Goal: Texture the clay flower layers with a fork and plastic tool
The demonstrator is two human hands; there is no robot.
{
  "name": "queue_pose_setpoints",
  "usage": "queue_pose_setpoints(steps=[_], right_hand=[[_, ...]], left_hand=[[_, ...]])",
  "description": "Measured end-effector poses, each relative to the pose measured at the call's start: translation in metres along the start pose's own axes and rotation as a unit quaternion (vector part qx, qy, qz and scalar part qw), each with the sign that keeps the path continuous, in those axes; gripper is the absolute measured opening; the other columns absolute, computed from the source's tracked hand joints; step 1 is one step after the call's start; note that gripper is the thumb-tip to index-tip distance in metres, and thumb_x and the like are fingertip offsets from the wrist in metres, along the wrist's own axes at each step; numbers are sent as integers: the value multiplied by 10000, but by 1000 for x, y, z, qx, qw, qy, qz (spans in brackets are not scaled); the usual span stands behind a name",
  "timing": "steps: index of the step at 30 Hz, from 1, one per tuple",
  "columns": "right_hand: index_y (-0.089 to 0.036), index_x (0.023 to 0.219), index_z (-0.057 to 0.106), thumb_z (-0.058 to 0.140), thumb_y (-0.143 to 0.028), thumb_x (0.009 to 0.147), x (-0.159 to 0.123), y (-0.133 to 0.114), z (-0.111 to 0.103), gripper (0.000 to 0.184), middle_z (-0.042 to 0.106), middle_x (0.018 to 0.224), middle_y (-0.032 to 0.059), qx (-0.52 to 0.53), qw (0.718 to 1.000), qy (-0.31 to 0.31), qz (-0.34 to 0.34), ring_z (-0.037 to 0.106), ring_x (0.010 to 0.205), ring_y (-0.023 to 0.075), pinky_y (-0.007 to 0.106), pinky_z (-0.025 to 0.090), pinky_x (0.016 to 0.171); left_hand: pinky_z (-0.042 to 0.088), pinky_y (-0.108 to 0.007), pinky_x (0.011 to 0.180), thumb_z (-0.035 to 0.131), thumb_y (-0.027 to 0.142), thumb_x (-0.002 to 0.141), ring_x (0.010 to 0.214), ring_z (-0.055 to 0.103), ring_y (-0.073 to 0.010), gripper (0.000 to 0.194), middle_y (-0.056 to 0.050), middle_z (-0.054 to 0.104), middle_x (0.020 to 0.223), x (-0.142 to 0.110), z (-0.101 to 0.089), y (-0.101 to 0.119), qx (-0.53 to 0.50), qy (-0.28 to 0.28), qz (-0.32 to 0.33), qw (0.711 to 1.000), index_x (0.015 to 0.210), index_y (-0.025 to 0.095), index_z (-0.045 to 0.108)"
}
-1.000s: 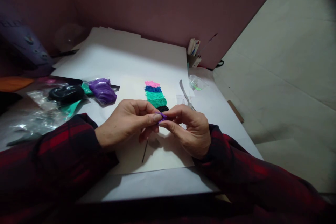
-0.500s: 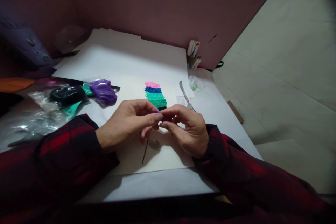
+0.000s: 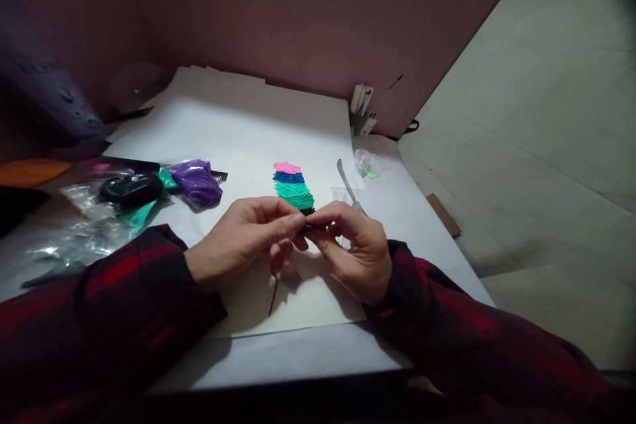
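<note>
My left hand (image 3: 253, 232) and my right hand (image 3: 355, 245) meet fingertip to fingertip over a cream sheet of paper (image 3: 328, 308). Between their pinched fingers is a small piece of purple clay (image 3: 307, 228), mostly hidden. A thin dark stick (image 3: 273, 295) points down from beneath my left hand's curled fingers; whether they grip it I cannot tell. Just beyond the fingers lies a textured clay strip (image 3: 294, 193) with pink, blue, green and black bands. A metal tool with a curved blade (image 3: 348, 180) lies right of the strip, its lower end behind my right hand.
On the left are a bag of purple clay (image 3: 196, 183), a bag of black clay (image 3: 130, 188) and crumpled clear plastic (image 3: 74, 232). Large white sheets (image 3: 238, 112) lie at the back. A small clear bag (image 3: 370, 162) and a pen holder (image 3: 364, 122) are back right.
The fingertips have drawn closer around the purple clay, so less of it shows. The whole view has shifted slightly, with the table things a little lower.
</note>
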State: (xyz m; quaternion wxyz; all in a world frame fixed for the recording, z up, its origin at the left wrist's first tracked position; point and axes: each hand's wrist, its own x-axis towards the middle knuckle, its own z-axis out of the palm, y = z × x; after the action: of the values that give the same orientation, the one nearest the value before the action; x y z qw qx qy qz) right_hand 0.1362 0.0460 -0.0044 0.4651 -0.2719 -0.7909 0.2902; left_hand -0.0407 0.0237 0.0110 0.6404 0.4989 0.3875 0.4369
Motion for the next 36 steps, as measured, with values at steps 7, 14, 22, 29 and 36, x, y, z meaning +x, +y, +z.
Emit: queue_pose_setpoints(steps=[7, 14, 22, 29, 36], right_hand=[[-196, 1045, 538, 626, -159, 796, -1, 2, 0, 267, 636, 805, 16, 34, 998, -15, 45, 602, 680, 132, 285, 504, 579], [-181, 930, 600, 562, -117, 821, 0, 0, 0, 133, 616, 805, 29, 39, 999, -19, 14, 587, 703, 134, 305, 501, 621], [-179, 978, 580, 647, -193, 788, 1, 0, 0, 201, 635, 823, 34, 24, 999, -16, 25, 591, 682, 129, 293, 514, 619], [-173, 928, 591, 592, -171, 831, 2, -2, 2, 97, 627, 789, 16, 69, 997, 11, 24, 597, 649, 107, 261, 519, 590], [-172, 885, 595, 598, -199, 828, 2, 5, 2, 63, 622, 735, 13, 13, 999, 19, 46, 580, 617, 111, 248, 501, 534]], left_hand=[[455, -221, 453, 642, 250, 798, 471, 537, -99, 96, -11, 643, 670, -2, -1, -1, -8, -6, 12, 1000, 842, 166, 629], [490, -238, 462, 613, 343, 823, 476, 555, -104, 193, -25, 655, 704, -2, 1, 3, -10, 12, -3, 1000, 877, 158, 631], [482, -240, 479, 670, 238, 776, 499, 552, -114, 111, 1, 607, 584, -2, -1, 1, -9, 12, 23, 1000, 812, 143, 626], [505, -247, 469, 601, 299, 837, 533, 597, -124, 175, -39, 657, 741, -1, -3, 4, -18, 14, 36, 999, 917, 144, 617], [508, -251, 477, 696, 231, 747, 540, 609, -134, 130, -39, 667, 707, 0, -4, 5, 0, 6, 50, 999, 790, 119, 646]])
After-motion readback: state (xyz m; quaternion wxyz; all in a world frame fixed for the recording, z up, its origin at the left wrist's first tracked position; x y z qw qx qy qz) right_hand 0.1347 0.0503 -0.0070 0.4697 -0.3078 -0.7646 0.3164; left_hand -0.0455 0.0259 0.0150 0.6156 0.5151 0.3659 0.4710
